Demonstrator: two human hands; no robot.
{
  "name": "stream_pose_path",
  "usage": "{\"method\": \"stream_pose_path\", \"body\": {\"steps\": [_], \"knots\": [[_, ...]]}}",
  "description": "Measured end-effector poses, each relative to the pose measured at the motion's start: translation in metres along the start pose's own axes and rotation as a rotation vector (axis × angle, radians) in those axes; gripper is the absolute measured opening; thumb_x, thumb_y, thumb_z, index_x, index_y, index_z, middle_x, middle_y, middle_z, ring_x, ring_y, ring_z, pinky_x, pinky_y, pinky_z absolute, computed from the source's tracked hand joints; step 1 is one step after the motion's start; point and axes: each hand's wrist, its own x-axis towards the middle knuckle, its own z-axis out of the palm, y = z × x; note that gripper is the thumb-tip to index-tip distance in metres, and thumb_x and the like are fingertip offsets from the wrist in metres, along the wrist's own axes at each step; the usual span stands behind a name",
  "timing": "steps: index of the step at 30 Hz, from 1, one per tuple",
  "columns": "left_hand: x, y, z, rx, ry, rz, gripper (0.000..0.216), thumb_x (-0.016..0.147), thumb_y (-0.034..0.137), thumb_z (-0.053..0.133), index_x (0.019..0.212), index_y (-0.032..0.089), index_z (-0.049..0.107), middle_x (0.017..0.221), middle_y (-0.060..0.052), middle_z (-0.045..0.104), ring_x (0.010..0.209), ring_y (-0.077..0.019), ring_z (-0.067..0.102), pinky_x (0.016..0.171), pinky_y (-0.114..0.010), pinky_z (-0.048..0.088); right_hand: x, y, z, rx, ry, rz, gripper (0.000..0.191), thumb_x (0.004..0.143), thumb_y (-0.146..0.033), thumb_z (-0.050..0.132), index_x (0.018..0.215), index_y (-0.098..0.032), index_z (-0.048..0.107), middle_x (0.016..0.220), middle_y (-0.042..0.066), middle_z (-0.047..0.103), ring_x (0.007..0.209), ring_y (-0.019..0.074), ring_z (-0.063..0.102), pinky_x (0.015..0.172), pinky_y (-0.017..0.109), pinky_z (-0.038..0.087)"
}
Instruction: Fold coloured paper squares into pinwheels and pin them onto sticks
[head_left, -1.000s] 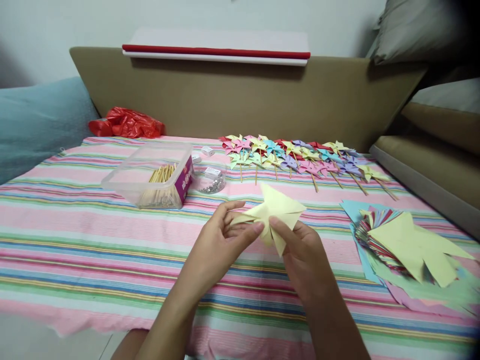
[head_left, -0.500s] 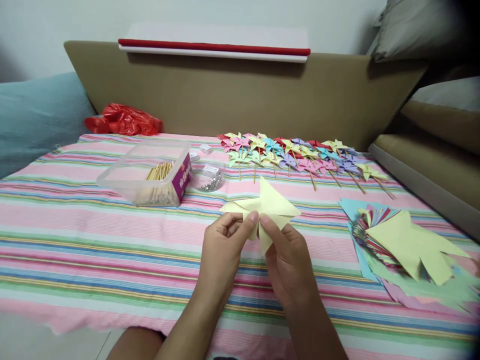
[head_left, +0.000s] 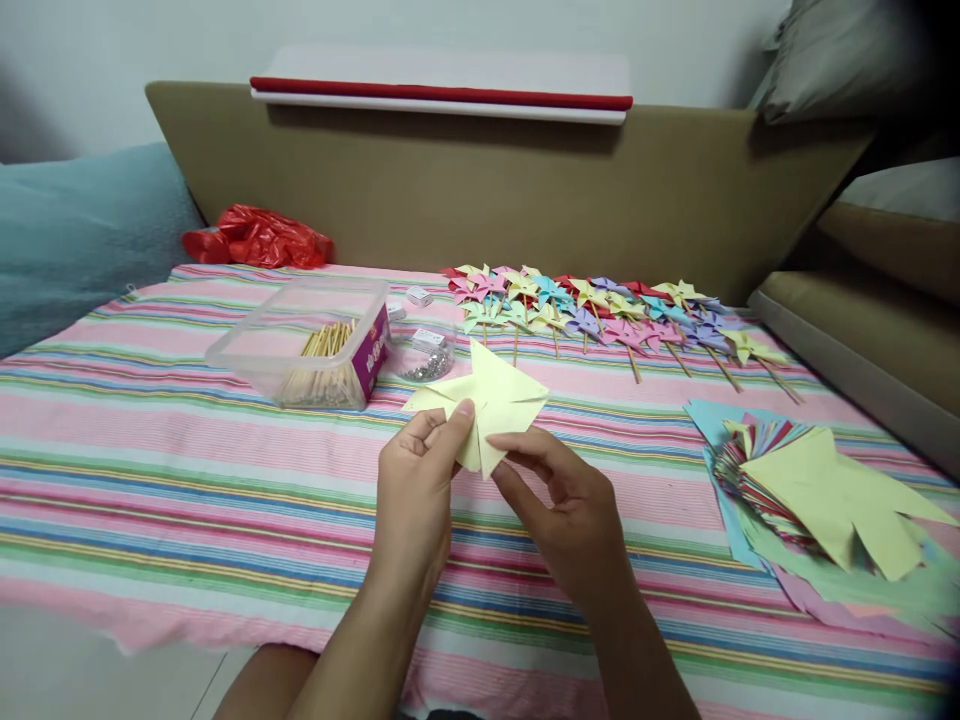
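A pale yellow paper pinwheel (head_left: 506, 392), part folded and without a stick, is held up over the striped cloth. My left hand (head_left: 424, 450) pinches its left side, thumb on top near the middle and fingers curled below. My right hand (head_left: 562, 490) has thumb and forefinger closed on the lower point of the paper. Beyond and to the left stands a clear plastic box (head_left: 255, 370) with wooden sticks (head_left: 326, 365) in it. Beside that box is a small clear container (head_left: 427, 365) of shiny metal pins or similar bits.
Finished pinwheels (head_left: 585, 300) on sticks lie in rows at the back right. Cut paper sheets (head_left: 832, 490) are piled at the right. A red plastic bag (head_left: 262, 238) sits at the back left. A brown board (head_left: 450, 190) stands behind the striped cloth (head_left: 187, 480).
My right thumb has left the middle of the paper, and that hand now grips the lower point. The pinwheel and my left hand have shifted left. The view has swung slightly.
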Motion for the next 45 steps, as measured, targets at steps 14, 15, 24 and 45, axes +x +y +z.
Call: {"method": "stream_pose_path", "body": {"steps": [14,15,24,45], "knots": [[-0.008,-0.001,0.003,0.285,-0.088,0.091,0.027,0.083,0.036,0.077,0.074,0.014,0.065,0.072,0.001,0.068,0.069,-0.0094,0.06,0.065,-0.018,0.046,0.001,0.008,0.002,0.304,0.196,0.212,0.014,0.086,-0.037,0.075,0.094,-0.026,0.079,0.097,0.0,0.077,0.093,0.0189,0.07,0.089,0.036,0.057],[-0.009,-0.002,0.003,0.29,-0.089,0.09,0.028,0.083,0.036,0.077,0.073,0.014,0.064,0.071,0.001,0.067,0.069,-0.0093,0.06,0.065,-0.018,0.046,0.002,0.008,0.002,0.314,0.211,0.218,0.013,0.085,-0.035,0.077,0.092,-0.025,0.079,0.095,0.0,0.077,0.092,0.0182,0.07,0.089,0.035,0.057],[-0.013,-0.003,0.009,0.275,-0.104,0.051,0.025,0.081,0.033,0.079,0.072,0.014,0.066,0.062,0.002,0.064,0.064,-0.0088,0.06,0.065,-0.018,0.047,0.005,0.006,0.005,0.365,0.325,0.251,0.012,0.08,-0.031,0.081,0.083,-0.021,0.074,0.082,-0.001,0.077,0.079,0.0142,0.071,0.078,0.029,0.058],[-0.016,-0.004,0.011,0.303,-0.102,0.049,0.023,0.081,0.033,0.078,0.073,0.015,0.067,0.066,0.001,0.065,0.07,-0.0126,0.065,0.069,-0.021,0.05,0.004,0.003,0.014,0.254,0.465,0.236,0.018,0.075,-0.034,0.083,0.077,-0.019,0.072,0.084,0.001,0.07,0.079,0.0172,0.071,0.077,0.033,0.06]]}}
